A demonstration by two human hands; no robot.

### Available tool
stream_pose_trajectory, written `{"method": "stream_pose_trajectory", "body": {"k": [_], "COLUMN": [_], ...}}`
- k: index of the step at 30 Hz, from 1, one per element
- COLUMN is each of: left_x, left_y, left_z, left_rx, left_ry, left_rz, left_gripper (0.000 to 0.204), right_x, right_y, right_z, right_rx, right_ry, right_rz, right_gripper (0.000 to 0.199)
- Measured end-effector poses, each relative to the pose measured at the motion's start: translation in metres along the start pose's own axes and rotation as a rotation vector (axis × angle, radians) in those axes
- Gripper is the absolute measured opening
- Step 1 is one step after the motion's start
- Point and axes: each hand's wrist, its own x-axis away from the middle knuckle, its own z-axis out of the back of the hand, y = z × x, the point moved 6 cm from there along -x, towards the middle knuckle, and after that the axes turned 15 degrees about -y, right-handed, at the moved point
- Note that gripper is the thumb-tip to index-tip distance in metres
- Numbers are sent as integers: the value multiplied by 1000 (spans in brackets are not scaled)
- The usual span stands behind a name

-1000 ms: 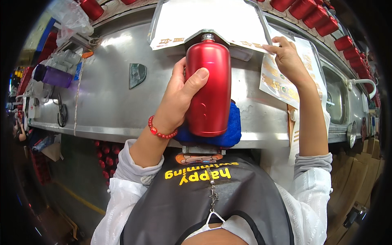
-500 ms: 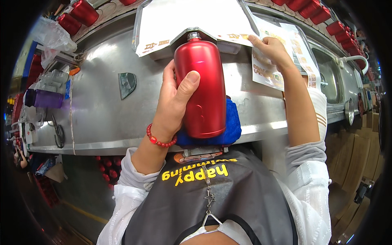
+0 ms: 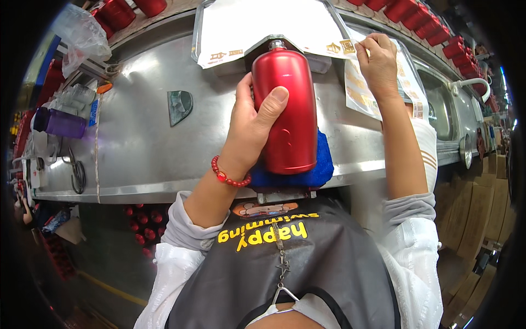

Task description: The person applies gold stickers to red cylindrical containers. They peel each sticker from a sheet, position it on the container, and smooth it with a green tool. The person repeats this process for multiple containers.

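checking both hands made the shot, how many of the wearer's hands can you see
2: the left hand gripping the red bottle, some fingers hidden behind it, and the right hand near the white sheet's right edge.

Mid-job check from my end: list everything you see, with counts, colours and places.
held bottle: one, red, over the cloth
cloth: one, blue, counter's front edge
counter: one, silver, across the middle
white sheet: one, white with gold print, top centre
printed sheets: count unclear, pale with gold, right
flat piece: one, dark green, left of held bottle
purple bottle: one, purple, far left
scissors: one, black, left
plastic bag: one, clear, upper left
other red containers: many, red, top and lower left
sink: one, silver, right
tap: one, white, by sink
boards: several, brown, lower right
apron: one, dark grey, bottom centre
bracelet: one, red, left wrist
left hand: one, bare, holding held bottle
right hand: one, bare, near white sheet's right edge
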Motion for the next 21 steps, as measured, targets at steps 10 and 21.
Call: {"method": "stream_pose_trajectory", "body": {"k": [10,21], "left_x": [-3,26], "left_y": [6,14], "left_z": [-8,-1], "left_rx": [-33,-458], "left_ry": [-11,-115], "left_rz": [-3,-54], "left_gripper": [87,113], "right_x": [-136,-145], "right_y": [65,1], "right_z": [-118,-116], "right_rx": [-184,-169], "right_ry": [-387,-281], "right_rz": [94,236], "right_gripper": [19,17]}}
